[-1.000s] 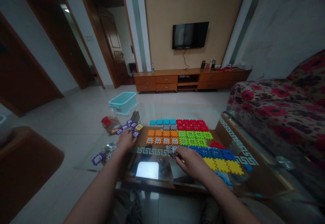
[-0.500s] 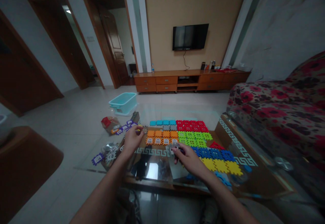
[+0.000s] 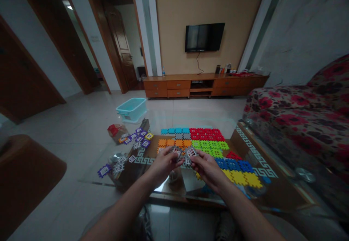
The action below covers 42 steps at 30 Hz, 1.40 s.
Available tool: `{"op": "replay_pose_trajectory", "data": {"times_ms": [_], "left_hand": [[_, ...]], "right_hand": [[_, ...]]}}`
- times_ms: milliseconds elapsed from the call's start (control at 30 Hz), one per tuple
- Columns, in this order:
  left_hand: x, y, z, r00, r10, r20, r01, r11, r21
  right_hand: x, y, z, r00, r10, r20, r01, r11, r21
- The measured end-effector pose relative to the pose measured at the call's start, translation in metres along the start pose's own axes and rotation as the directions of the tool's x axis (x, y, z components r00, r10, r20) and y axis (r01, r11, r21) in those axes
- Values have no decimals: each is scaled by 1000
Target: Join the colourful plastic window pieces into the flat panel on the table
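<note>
As a first grey piece (image 3: 176,151) is pinched by the left hand (image 3: 163,162) and a second grey piece (image 3: 191,153) by the right hand (image 3: 205,164), the step in hand is judged to be the lining-up of the two. For the next move, matched edges and a steady grip from both sides seem to be called for, with the facing edges left free of fingers. Farthest left, a purple piece (image 3: 104,170) is seen near the left end of the table (image 3: 144,159), with loose grey window pieces (image 3: 119,167) beside it, well apart from the hands. Farther back, a purple heap (image 3: 140,139) is met, with a yellow piece (image 3: 149,136) at its right side. Toward the middle, the two hands are held over the table, near each other but apart, each closed on its own piece by thumb and fingers. The first grey piece is carried at the left fingertips, the second at the right ones with its white window turned to view; whether their edges touch cannot be told. Behind the hands, orange tiles (image 3: 171,143) are partly hidden, and to the right, lime green tiles (image 3: 208,146), blue tiles (image 3: 233,165) and yellow tiles (image 3: 238,178) are laid flat in blocks of colour.
</note>
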<state>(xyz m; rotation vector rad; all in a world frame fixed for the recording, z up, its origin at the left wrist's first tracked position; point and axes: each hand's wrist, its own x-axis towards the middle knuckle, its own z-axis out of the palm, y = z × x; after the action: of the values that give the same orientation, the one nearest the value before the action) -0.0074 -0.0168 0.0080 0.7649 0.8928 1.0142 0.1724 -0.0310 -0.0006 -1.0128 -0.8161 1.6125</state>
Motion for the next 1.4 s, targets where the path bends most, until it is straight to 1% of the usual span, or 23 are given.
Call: {"op": "replay_pose_trajectory", "data": {"times_ms": [67,133,200,267,367,467,533,667,767,833,967,1067,1167,1267,1400], "left_hand": [[-2,-3,2,997,-73,26,73,997,-2],[-3,-5,3,990,-128,55,124,990,65],[-3,-5,3,987,-150,57,145,985,91],[-3,-5,3,988,-144,63,142,989,34],[-1,-4,3,994,-73,81,80,994,-80],[2,-3,1,999,-20,27,23,993,-115],[5,-5,-1,999,37,-24,-39,996,-85],[12,-12,-8,987,138,-86,-133,989,68],[16,-17,-12,961,234,-151,-212,966,149],[18,-18,-13,948,268,-173,-244,958,152],[17,-17,-11,968,215,-131,-207,976,72],[12,-12,-6,981,167,-103,-161,985,62],[7,-9,-2,986,130,-101,-126,991,50],[4,-8,1,992,105,-68,-103,994,33],[2,-8,2,994,103,-42,-101,994,51]], "right_hand": [[1,0,1,1000,-3,-10,4,999,40],[2,2,1,1000,-3,-16,4,998,58],[3,4,0,1000,-4,-23,5,998,68],[4,6,-1,1000,0,-27,2,997,76],[4,7,-2,999,20,-28,-18,997,75],[2,5,-3,999,42,-34,-39,997,70],[1,5,-2,998,50,-42,-47,997,68],[0,4,0,995,42,-91,-35,996,77],[-1,4,1,991,33,-130,-21,996,89],[-1,4,1,991,41,-128,-29,995,91],[-1,4,-1,986,61,-155,-51,996,67],[0,5,-2,981,45,-189,-35,998,57],[2,6,-2,984,35,-175,-22,997,78],[3,8,-3,989,25,-146,-10,994,104],[3,9,-4,991,20,-131,-8,995,95]]}}
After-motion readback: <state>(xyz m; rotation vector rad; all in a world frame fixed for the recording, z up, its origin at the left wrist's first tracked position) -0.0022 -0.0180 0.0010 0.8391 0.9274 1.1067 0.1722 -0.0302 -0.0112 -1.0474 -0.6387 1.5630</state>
